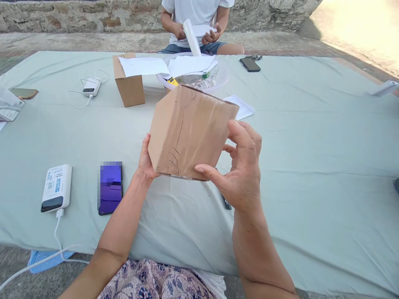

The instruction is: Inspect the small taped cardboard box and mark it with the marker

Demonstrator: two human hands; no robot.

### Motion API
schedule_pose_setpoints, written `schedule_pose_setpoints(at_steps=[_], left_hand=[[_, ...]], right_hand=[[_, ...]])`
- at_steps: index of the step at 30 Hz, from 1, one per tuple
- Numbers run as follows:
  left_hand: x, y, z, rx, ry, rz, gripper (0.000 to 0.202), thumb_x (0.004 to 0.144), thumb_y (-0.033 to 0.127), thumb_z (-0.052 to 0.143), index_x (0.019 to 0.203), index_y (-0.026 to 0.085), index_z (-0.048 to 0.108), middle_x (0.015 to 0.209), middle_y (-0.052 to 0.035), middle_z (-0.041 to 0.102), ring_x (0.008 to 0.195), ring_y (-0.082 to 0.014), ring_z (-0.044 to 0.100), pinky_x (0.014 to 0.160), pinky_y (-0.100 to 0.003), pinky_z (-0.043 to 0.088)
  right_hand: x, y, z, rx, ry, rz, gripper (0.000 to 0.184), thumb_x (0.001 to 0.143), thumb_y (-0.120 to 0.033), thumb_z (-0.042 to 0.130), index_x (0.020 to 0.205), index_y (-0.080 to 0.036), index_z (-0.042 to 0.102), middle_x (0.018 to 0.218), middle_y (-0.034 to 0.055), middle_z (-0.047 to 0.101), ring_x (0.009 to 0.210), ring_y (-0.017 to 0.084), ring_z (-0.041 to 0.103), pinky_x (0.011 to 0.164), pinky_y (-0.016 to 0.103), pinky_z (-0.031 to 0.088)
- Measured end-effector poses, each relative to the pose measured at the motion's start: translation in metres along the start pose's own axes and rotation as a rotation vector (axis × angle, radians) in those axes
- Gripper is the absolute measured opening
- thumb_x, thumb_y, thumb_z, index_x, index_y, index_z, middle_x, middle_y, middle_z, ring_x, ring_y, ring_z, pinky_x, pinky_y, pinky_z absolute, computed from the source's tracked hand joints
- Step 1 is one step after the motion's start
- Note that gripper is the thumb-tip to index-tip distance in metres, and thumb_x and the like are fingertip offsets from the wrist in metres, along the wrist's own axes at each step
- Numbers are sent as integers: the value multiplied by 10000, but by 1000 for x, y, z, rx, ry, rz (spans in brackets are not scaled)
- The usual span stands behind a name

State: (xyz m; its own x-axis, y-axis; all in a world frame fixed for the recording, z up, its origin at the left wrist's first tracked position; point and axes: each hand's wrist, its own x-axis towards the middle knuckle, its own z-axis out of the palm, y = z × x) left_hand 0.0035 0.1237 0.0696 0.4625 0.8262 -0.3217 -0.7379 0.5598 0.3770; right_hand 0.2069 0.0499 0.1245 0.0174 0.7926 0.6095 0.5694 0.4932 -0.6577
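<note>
I hold a brown cardboard box [190, 131], taped and wrinkled, tilted in the air above a pale green cloth [311, 145]. My left hand [146, 160] grips its lower left side from behind, fingers mostly hidden. My right hand [241, 170] holds the lower right corner, thumb on the front bottom edge and fingers curled round the side. A dark pen-like object [226, 202] lies on the cloth under my right hand.
A purple phone [110, 187] and a white power bank [57, 187] with a cable lie at the left. Farther back stand a second cardboard box [128, 85] with papers, a clear bowl [222, 77] and a black phone [249, 64]. A person [196, 20] sits opposite, handling paper.
</note>
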Motion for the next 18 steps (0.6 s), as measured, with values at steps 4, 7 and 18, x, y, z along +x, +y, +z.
schedule_pose_setpoints(at_steps=[4,7,18], left_hand=[[-2,-2,-2,92,-17,39,554,930,626,524,1257,200,660,1119,-108,764,1151,-343,688,997,-480,542],[-1,-1,-6,151,-19,40,585,897,637,572,1290,210,646,1146,-108,762,1172,-349,680,1018,-480,527],[0,-5,-4,240,-5,96,596,874,588,633,1331,207,606,1202,-96,747,1208,-322,668,1040,-438,517]], right_hand=[[1,2,-7,-57,11,36,1054,724,-647,798,1566,-449,196,1653,67,257,1519,411,301,1076,691,476],[1,4,-12,-47,21,48,1016,719,-622,814,1551,-418,268,1585,76,397,1470,381,394,1091,652,477],[5,3,-19,158,215,152,252,937,-533,606,937,-294,686,920,21,678,974,227,669,849,418,582]])
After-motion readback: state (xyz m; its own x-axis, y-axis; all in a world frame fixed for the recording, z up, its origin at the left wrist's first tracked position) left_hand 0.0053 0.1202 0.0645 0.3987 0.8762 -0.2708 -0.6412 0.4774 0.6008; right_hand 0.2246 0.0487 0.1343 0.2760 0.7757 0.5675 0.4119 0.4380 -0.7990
